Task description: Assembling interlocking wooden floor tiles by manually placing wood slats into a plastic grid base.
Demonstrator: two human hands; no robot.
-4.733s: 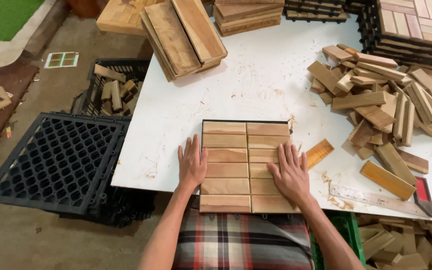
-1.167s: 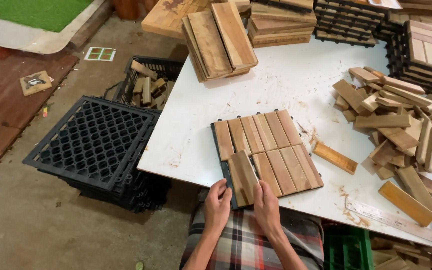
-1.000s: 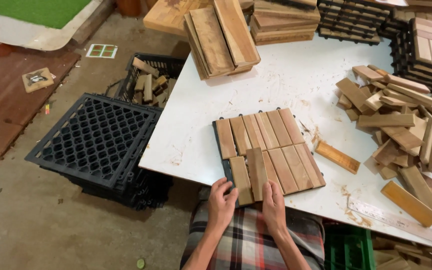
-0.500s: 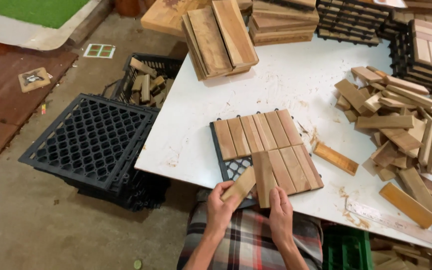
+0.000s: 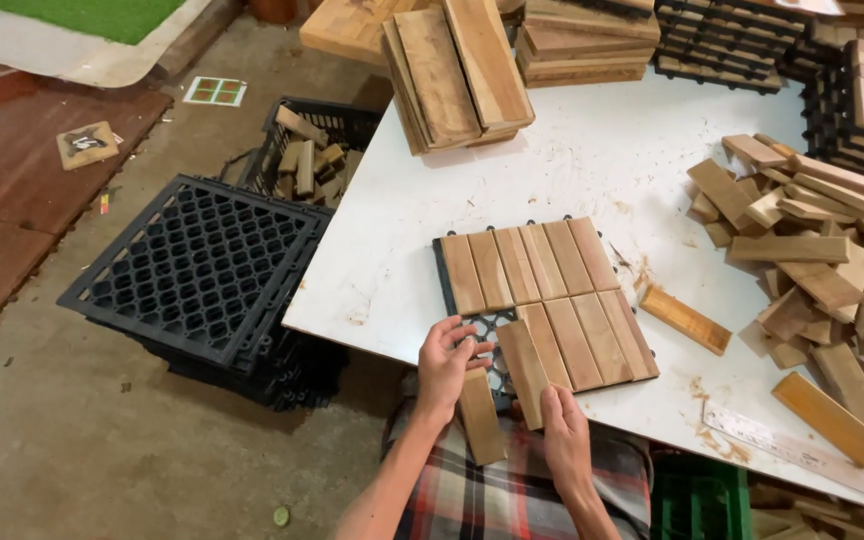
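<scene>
A square deck tile [image 5: 542,290] of wooden slats on a black plastic grid lies on the white table [image 5: 572,170] near its front edge. One slot at the tile's near left corner shows bare grid [image 5: 482,330]. My left hand [image 5: 444,362] holds a loose wooden slat [image 5: 479,416] lifted off that corner, hanging past the table edge. My right hand [image 5: 564,440] rests its fingers on the end of the neighbouring slat [image 5: 522,370], which sits slightly askew.
A heap of loose slats [image 5: 812,250] fills the right side; one slat [image 5: 685,319] lies beside the tile. Finished tiles [image 5: 457,65] are stacked at the back. Black grid bases [image 5: 197,270] are stacked on the floor at left, by a crate of offcuts [image 5: 307,155]. A ruler [image 5: 792,445] lies front right.
The tile was turned so its slats run away from me. My left hand has pulled the near-left slat off the grid, baring it; my right hand shifted onto the adjacent slat.
</scene>
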